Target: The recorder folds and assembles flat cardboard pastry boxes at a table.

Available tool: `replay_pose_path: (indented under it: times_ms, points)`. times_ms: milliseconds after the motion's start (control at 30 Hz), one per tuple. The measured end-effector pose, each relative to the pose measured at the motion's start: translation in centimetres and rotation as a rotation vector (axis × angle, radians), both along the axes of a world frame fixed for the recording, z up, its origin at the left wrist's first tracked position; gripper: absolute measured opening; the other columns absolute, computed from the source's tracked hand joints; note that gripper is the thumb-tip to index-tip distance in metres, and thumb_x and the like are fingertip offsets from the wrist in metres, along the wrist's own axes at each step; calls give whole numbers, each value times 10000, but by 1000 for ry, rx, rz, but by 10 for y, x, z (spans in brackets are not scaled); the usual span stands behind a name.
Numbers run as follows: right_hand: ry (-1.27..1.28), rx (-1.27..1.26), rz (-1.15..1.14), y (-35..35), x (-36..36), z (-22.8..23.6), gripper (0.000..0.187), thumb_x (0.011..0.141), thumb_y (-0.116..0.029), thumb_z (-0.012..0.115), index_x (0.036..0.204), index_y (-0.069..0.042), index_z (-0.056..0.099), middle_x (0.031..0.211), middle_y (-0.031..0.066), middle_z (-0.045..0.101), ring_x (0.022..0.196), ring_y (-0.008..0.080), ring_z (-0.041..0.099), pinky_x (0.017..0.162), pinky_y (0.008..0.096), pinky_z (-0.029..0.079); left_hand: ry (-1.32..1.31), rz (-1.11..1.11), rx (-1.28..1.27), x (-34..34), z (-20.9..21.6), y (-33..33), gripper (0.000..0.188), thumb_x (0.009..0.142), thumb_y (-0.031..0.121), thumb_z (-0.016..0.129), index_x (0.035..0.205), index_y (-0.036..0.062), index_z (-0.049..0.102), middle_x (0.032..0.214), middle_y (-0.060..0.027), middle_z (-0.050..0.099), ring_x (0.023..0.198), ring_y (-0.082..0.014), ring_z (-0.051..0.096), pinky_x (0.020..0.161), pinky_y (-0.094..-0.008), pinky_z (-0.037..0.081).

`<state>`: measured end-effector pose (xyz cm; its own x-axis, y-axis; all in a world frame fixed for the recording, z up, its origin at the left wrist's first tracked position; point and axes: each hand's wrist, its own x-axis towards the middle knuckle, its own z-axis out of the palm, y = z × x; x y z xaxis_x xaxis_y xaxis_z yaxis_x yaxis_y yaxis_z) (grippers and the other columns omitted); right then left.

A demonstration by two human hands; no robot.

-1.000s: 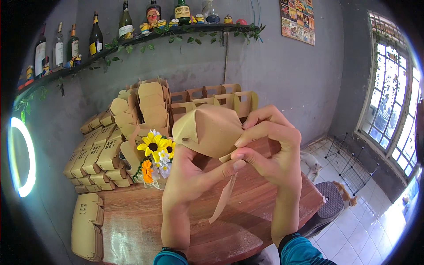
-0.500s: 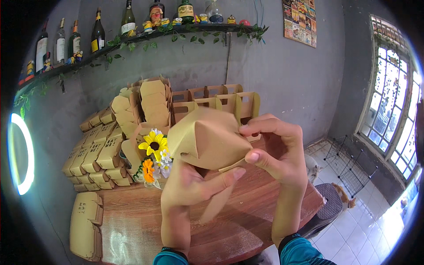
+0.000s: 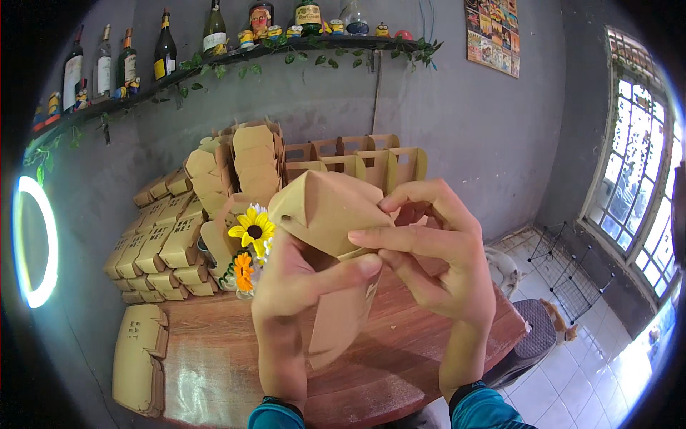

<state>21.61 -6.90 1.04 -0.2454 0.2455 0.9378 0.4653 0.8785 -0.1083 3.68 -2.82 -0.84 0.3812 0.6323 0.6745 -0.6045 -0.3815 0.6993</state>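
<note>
A partly folded brown cardboard box (image 3: 332, 207) is held up over the table in both hands. My left hand (image 3: 296, 282) grips it from below, the thumb lying along its lower edge. At its right side my right hand (image 3: 436, 247) pinches the card, with the index finger laid across a fold. A loose flap (image 3: 343, 322) hangs down under the box. The left fingers are largely hidden behind the card.
Flat cardboard blanks (image 3: 139, 361) lie at the table's (image 3: 236, 357) left edge. Stacked folded boxes (image 3: 150, 243), open boxes (image 3: 254, 161) and handled carriers (image 3: 371, 161) stand behind. Flowers (image 3: 251, 227) are beside my left hand. A stool (image 3: 532, 332) and wire rack (image 3: 572, 279) are at right.
My right index finger has moved onto the front of the box, over the fold. The hanging flap has swung into fuller view. The view has shifted slightly.
</note>
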Motion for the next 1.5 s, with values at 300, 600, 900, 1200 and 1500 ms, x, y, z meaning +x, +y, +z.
replay_pose_path:
  times_ms: [300, 600, 900, 1200, 1500]
  points:
    - [130, -74, 61, -2, 6, -2, 344, 624, -101, 881, 944, -115, 755, 915, 34, 586, 741, 163, 594, 645, 280, 478, -229, -256, -279, 3, 0, -6, 375, 848, 120, 772, 1133, -51, 599, 1039, -122, 672, 971, -207, 654, 915, -363, 518]
    - [47, 31, 259, 2, 20, -3, 275, 597, -173, 892, 840, -135, 771, 829, -1, 592, 695, 128, 576, 614, 267, 450, -27, 74, 136, 5, 6, -22, 222, 828, -2, 668, 1037, -33, 600, 959, -83, 668, 923, -128, 614, 863, -264, 454]
    - [-24, 60, 276, 7, 24, -3, 245, 608, -236, 878, 806, -143, 769, 749, -31, 600, 647, 138, 558, 624, 291, 383, 37, 43, 9, 15, 4, -28, 153, 938, 68, 616, 1055, -27, 590, 1016, -64, 639, 955, -87, 568, 864, -264, 453]
    - [147, -29, 276, 9, 14, -3, 187, 666, -148, 876, 783, -90, 742, 746, 6, 617, 639, 124, 551, 576, 248, 406, 181, 288, 105, 16, 4, -37, 612, 927, 434, 677, 1236, -84, 574, 1099, -99, 673, 1025, -147, 634, 882, -284, 500]
    - [206, -24, 149, -4, -4, 0, 131, 766, -14, 736, 824, -30, 619, 788, 52, 587, 718, 167, 544, 619, 273, 452, 61, 334, 126, 24, 4, -36, 651, 915, 478, 674, 1230, -83, 572, 1144, -117, 655, 1040, -172, 635, 900, -314, 506]
